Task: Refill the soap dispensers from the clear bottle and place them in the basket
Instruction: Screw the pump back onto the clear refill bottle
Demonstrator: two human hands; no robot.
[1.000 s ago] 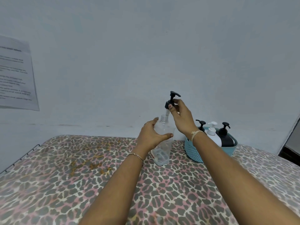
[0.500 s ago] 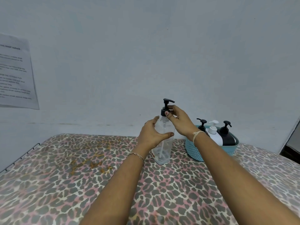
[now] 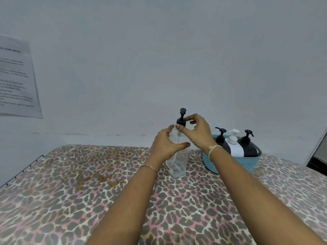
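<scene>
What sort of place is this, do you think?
Likely a home or a simple indoor work spot, though I can't be sure: a leopard-print cloth spread below a plain wall, a printed sheet stuck to that wall, and a basket of dispensers.

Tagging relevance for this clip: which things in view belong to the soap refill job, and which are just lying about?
Job: clear bottle, gripped by left hand; black pump, pinched by right hand; teal basket with left black dispenser, white dispenser, right black dispenser.
Lying about: printed sheet on the wall; leopard-print cover; wire rack edge.
</scene>
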